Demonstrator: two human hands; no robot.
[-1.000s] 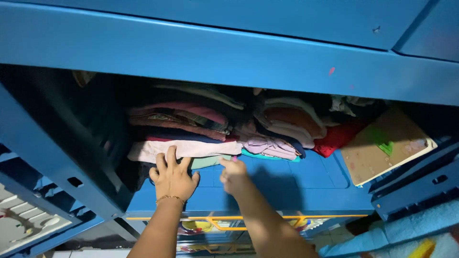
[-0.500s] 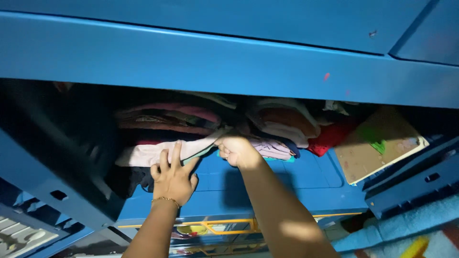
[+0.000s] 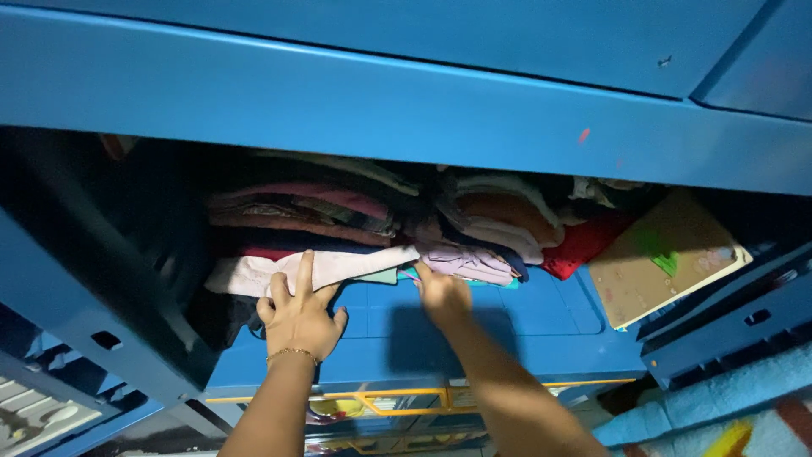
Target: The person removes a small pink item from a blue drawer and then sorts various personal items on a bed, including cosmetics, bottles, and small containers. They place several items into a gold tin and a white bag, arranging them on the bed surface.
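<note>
A stack of folded clothes (image 3: 304, 211) lies inside a blue cabinet shelf (image 3: 507, 330). My left hand (image 3: 298, 315), with a thin bracelet on the wrist, rests flat with spread fingers on the front of the pale pink folded cloth (image 3: 338, 269) at the bottom of the left stack. My right hand (image 3: 441, 296) reaches in beside it, fingers at the edge of a lilac folded garment (image 3: 469, 262) under the second pile (image 3: 499, 220). Whether the right hand grips the cloth is hidden by its back.
A red garment (image 3: 584, 241) lies right of the piles. A brown cardboard sheet (image 3: 668, 258) leans at the shelf's right. The blue cabinet top (image 3: 381, 93) overhangs above. A blue door panel (image 3: 85, 330) stands at left. A patterned blanket (image 3: 727, 415) shows at lower right.
My right hand went in to the clothes, then slid slightly down and right to the lilac garment. My left hand stayed on the pale pink cloth. The view shifted a little.
</note>
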